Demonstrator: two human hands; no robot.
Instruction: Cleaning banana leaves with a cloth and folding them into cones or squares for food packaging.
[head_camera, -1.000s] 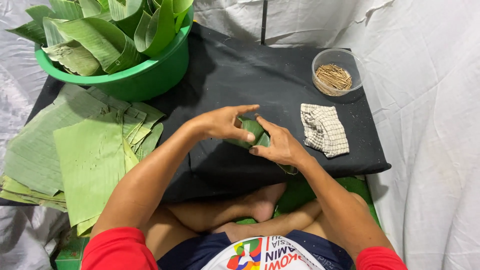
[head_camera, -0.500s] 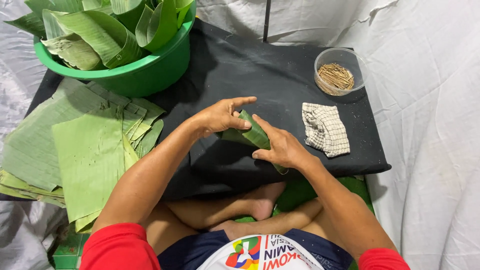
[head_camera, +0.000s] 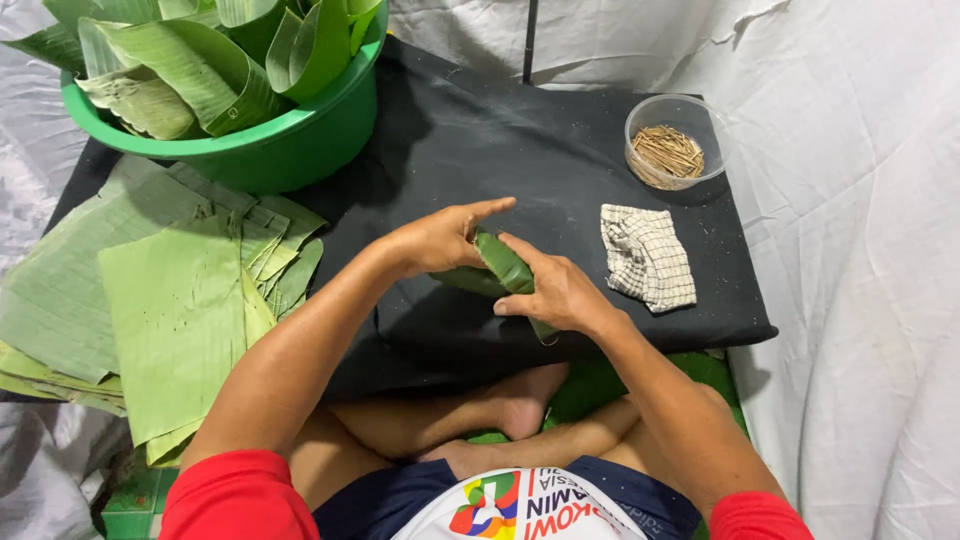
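A low table draped in black cloth (head_camera: 560, 150) fills the middle of the view, set against white sheeting. At its far left corner a green basin (head_camera: 290, 145) holds curled banana leaves, standing on end so they stay rolled. Flat cut leaf sheets (head_camera: 170, 310) lie stacked at the left edge, within easy reach of the seated person. Near the right edge rests a folded checked cloth (head_camera: 648, 255), and beyond it a clear round tub of thin wooden picks (head_camera: 672, 150), close by the working hand.

At the table's centre lies the leaf parcel (head_camera: 505, 268), a narrow green roll held between both hands. The left hand (head_camera: 435, 240) cups its far end, fingers curled around it, forefinger extended. The right hand (head_camera: 555, 290) presses on top, fingers closed over the roll, seemingly keeping the wrap from springing open.
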